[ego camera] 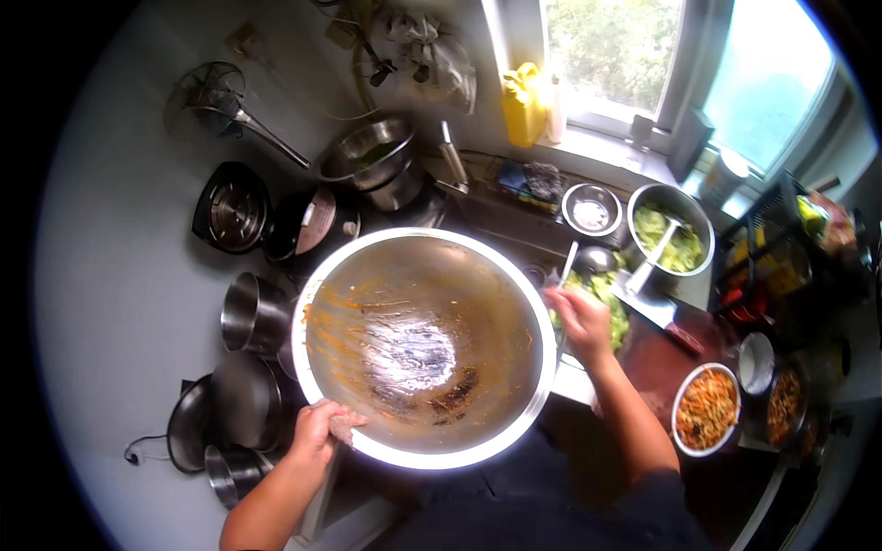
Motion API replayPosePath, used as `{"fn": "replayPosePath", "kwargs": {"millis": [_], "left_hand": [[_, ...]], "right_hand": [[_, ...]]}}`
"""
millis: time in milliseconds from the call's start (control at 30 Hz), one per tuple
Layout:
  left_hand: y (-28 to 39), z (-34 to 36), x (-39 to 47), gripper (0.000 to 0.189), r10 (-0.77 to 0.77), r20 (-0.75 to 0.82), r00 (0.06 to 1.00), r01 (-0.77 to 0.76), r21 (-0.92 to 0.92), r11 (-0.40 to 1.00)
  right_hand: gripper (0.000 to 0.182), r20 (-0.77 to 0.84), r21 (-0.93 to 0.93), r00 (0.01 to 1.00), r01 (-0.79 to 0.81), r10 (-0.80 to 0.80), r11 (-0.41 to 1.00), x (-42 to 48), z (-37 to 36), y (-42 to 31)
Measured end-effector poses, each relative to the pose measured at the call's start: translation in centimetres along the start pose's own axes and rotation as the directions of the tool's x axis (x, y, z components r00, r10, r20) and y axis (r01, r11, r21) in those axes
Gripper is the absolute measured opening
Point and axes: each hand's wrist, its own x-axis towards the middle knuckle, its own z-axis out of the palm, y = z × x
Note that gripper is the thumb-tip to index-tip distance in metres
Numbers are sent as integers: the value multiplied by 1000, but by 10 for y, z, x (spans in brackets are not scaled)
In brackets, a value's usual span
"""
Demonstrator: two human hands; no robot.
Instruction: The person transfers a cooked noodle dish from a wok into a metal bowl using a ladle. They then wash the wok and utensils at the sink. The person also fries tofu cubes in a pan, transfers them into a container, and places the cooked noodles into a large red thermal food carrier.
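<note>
A large, wide metal basin point(482, 330) fills the middle of the view, its inside facing me. Orange residue streaks its wall, and dark patches lie near the shiny bottom. My left hand point(317, 430) grips the lower-left rim, with a brownish cloth point(342, 428) between hand and metal. At the right rim, my right hand point(581, 320) has its fingers curled beside a thin, pale handle point(569, 263); whether it holds the rim or that handle is unclear. Behind this hand are cut green vegetables point(612, 303) and a ladle bowl point(595, 260).
The sink point(513, 224) lies behind the basin. A cleaver point(654, 310) rests on a reddish board point(637, 355), near a pot of green vegetables point(703, 255) and a bowl of shredded food point(706, 406). Pots point(251, 313) and a rice cooker point(313, 224) stand left.
</note>
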Motion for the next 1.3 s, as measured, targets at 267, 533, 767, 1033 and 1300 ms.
{"fn": "replayPosePath", "kwargs": {"millis": [267, 533, 767, 1033, 1300], "left_hand": [[89, 56, 103, 11, -75, 14, 997, 70, 219, 973], [140, 111, 178, 13, -145, 132, 981, 81, 401, 913], [145, 129, 220, 22, -180, 201, 963, 64, 478, 876], [154, 163, 240, 25, -219, 308, 926, 24, 532, 847], [140, 164, 234, 22, -84, 306, 948, -23, 329, 944]], "right_hand": [[66, 502, -498, 792, -63, 347, 865, 241, 227, 117], [71, 576, -337, 747, -151, 331, 929, 291, 262, 195], [40, 248, -655, 967, 215, -64, 724, 247, 134, 172], [19, 143, -848, 985, 74, 93, 525, 242, 22, 211], [19, 209, -442, 977, 132, -42, 887, 214, 97, 146]]}}
